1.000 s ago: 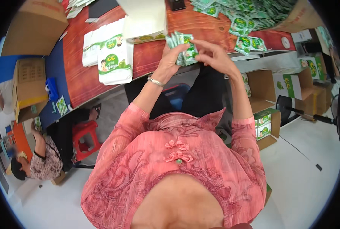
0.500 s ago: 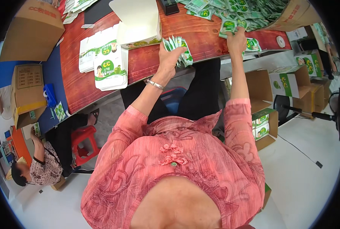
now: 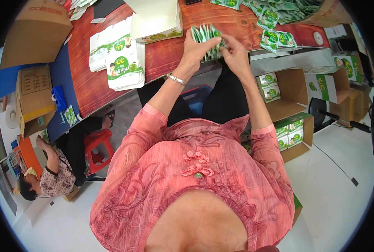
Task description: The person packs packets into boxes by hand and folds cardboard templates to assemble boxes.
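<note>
Brown cardboard boxes (image 3: 33, 31) stand at the far left end of the bench (image 3: 166, 59), and a second person (image 3: 52, 172) sits low on the floor below them beside a red stool (image 3: 96, 145). Further along the wooden top, a stack of flat white-and-green cartons (image 3: 122, 65) lies near the front edge, with a part-folded white carton (image 3: 155, 21) behind it. Over the front edge, the left hand (image 3: 195, 48), a silver bracelet (image 3: 177, 79) on its wrist, is closed around a fanned bunch of green-and-white sachets (image 3: 205, 35), thumb on the near side. Right beside it, the right hand (image 3: 235, 56) has its fingers curled and pinches the bunch's right-hand end. More loose sachets (image 3: 275, 29) are heaped toward the bench's far right corner. Below that end, open cardboard boxes of small green-and-white packs (image 3: 281, 105) stand on the floor.
</note>
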### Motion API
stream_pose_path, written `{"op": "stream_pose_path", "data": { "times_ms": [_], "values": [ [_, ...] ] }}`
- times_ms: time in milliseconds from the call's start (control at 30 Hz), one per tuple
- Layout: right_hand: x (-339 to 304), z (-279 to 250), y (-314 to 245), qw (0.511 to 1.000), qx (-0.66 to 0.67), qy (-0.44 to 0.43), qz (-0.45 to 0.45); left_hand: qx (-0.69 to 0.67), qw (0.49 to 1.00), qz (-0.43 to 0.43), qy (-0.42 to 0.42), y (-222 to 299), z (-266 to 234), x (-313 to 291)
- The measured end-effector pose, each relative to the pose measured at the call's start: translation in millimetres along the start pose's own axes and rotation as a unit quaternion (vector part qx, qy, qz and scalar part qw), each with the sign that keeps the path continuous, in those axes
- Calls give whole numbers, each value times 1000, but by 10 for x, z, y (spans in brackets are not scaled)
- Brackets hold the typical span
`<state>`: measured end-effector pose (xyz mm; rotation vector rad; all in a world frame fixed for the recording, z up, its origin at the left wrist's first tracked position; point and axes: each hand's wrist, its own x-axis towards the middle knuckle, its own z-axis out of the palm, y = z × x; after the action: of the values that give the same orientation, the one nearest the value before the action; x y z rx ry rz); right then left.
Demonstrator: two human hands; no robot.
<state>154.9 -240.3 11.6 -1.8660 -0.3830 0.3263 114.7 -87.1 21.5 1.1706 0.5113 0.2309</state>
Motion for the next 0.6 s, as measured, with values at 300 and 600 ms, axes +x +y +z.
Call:
{"op": "stream_pose_path", "data": {
  "times_ms": [300,600],
  "values": [
    [804,-942,233,840,-328,432,4,66,997,-14,49,-20,94,-3],
    [846,-994,569,963,-28,265,34,77,994,38,73,-31,45,38]
  ]
}}
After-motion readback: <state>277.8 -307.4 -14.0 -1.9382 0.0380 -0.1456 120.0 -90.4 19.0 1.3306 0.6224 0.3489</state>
